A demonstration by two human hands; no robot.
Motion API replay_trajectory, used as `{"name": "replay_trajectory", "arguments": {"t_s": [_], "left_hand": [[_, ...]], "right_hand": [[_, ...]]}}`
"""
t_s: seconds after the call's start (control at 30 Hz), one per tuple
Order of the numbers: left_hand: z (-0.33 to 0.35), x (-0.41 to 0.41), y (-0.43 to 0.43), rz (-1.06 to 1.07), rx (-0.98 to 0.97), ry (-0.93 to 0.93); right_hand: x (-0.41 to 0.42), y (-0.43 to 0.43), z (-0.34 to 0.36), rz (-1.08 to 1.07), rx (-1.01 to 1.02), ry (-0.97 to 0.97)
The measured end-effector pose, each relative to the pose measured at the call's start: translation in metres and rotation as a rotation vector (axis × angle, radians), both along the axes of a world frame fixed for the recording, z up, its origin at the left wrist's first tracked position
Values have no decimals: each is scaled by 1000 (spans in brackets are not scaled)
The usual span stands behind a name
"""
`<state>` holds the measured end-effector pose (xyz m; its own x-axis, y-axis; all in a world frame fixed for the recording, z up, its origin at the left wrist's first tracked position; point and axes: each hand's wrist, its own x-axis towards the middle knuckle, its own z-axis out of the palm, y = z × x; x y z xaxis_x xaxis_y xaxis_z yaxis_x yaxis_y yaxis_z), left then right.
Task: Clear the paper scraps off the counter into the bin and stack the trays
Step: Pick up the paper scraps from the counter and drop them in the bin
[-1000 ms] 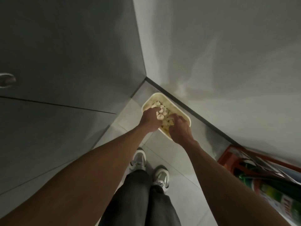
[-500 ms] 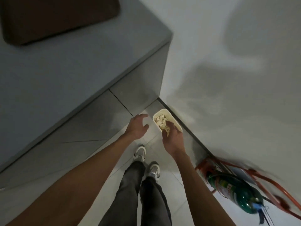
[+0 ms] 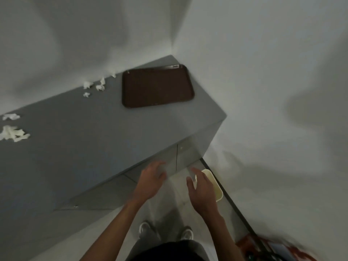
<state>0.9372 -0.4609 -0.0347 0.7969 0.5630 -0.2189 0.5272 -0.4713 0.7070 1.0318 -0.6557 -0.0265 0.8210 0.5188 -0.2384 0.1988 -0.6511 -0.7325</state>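
Two empty hands, fingers spread: left hand (image 3: 150,180) and right hand (image 3: 202,191), well nearer than the tray (image 3: 157,86), the right above the bin (image 3: 216,187). Scraps (image 3: 95,86) lie left of the tray; a hasty sweep could scatter them past the bin.

1. The right hand (image 3: 202,193) covers the left side of the bin (image 3: 216,187), lower centre; its contents do not show.
2. The scraps (image 3: 11,132) at the left edge are cut off by the frame.
3. Both hands are smeared; the left hand (image 3: 150,181) has blurred fingertips.
4. A red thing (image 3: 263,247) in the bottom right corner is blurred and cut off; I cannot tell what it is.
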Motion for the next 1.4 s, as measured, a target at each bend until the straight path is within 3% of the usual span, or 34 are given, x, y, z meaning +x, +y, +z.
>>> {"name": "replay_trajectory", "arguments": {"t_s": [0.2, 0.67, 0.97, 1.4], "left_hand": [[25, -60, 64, 118, -3, -147], [23, -137, 208, 357, 7, -199], [3, -80, 304, 452, 121, -173], [-18, 41, 484, 374, 336, 57]], "right_hand": [[-30, 66, 33, 64, 31, -71], [-59, 209, 34, 291, 40, -149], [17, 332, 9, 477, 26, -173], [125, 605, -4, 721, -29, -472]]}}
